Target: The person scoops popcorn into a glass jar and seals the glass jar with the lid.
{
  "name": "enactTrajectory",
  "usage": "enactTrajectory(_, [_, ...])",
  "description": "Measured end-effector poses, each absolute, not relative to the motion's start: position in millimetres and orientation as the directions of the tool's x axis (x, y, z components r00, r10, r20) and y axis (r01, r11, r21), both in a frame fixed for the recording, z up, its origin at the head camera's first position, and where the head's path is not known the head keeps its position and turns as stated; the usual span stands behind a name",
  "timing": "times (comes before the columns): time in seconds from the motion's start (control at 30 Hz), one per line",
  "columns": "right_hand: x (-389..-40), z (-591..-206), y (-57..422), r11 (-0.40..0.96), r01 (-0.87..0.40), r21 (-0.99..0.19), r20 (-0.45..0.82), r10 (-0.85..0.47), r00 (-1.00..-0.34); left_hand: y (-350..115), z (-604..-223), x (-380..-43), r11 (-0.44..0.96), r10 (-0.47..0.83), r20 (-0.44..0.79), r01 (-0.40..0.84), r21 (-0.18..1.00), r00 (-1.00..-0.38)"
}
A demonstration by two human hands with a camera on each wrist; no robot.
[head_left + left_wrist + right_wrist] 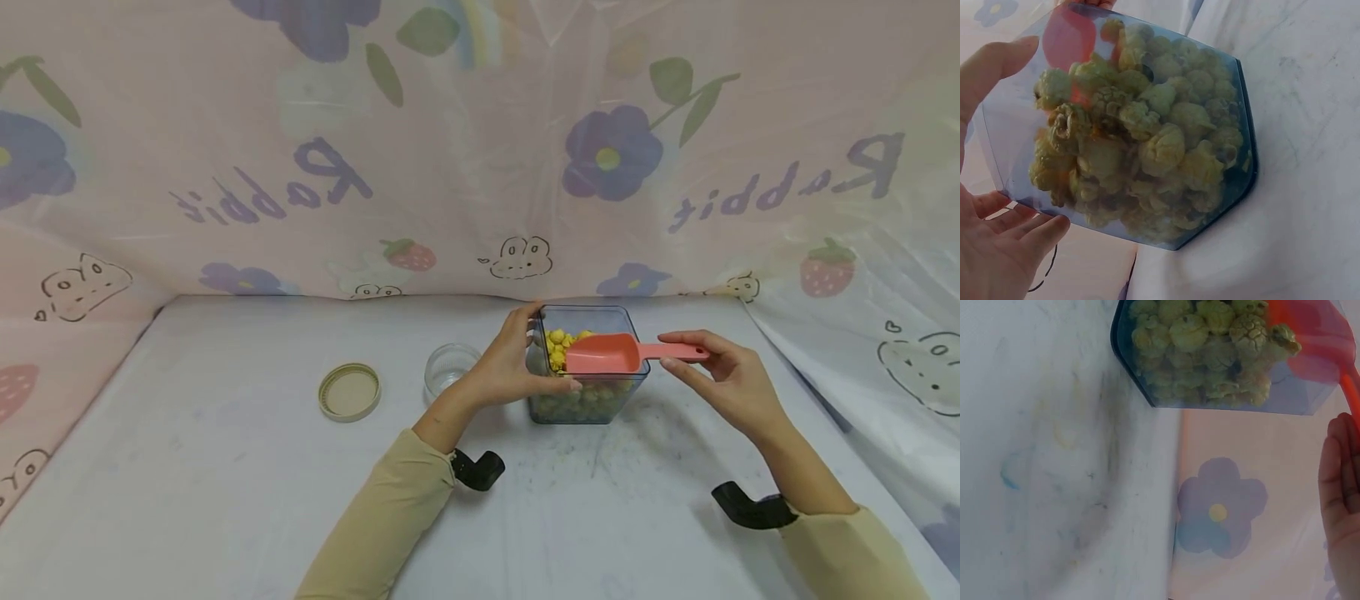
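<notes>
A clear bluish plastic container [588, 404] holds yellow popcorn [1141, 119] in its lower part. With thumb on the near side and fingers round the left side, my left hand [506, 358] grips it near the rim. A coral-pink scoop [603, 354] reaches into the container's mouth, its bowl among the popcorn. My right hand [723, 379] pinches the scoop's handle between thumb and fingers, to the right of the container. In the right wrist view the scoop's red bowl [1319, 337] shows through the container wall; part of the right hand [1344, 487] is cut off by the frame.
Behind my left wrist stands a small clear round jar [450, 367], partly hidden. Left of it a round beige-rimmed lid [349, 392] lies on the white tabletop [225, 467]. A printed rabbit-and-flower curtain [465, 167] hangs along the back and sides.
</notes>
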State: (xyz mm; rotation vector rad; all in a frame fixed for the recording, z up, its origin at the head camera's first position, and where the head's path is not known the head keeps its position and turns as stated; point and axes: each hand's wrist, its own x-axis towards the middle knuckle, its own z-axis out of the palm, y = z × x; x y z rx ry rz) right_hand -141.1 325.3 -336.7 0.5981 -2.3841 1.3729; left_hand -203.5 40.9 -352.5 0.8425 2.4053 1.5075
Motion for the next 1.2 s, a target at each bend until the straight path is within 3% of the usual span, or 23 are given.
enactTrajectory(0.33, [-143,-336,327,0.461,-0.488,-0.741,0.455,-0.190,-0.870,40,-351,-206,0.349,0.551,0.122,0.361,0.865,-0.826])
enactTrajectory(0.53, [-147,-336,326,0.376,-0.516,-0.770,0.474,-0.204,-0.856,40,-351,-206,0.358,0.549,0.094,0.335,0.871,-0.831])
enactTrajectory(0.93, [-155,-325,328,0.362,-0.496,-0.789,0.465,-0.177,-0.868,40,-352,-209,0.350,0.560,0.090,0.333,0.875,-0.824])
enactTrajectory(1.2, [-163,-312,331,0.444,-0.540,-0.715,0.482,-0.247,-0.841,42,-353,-208,0.296,0.569,0.128,0.348,0.890,-0.812])
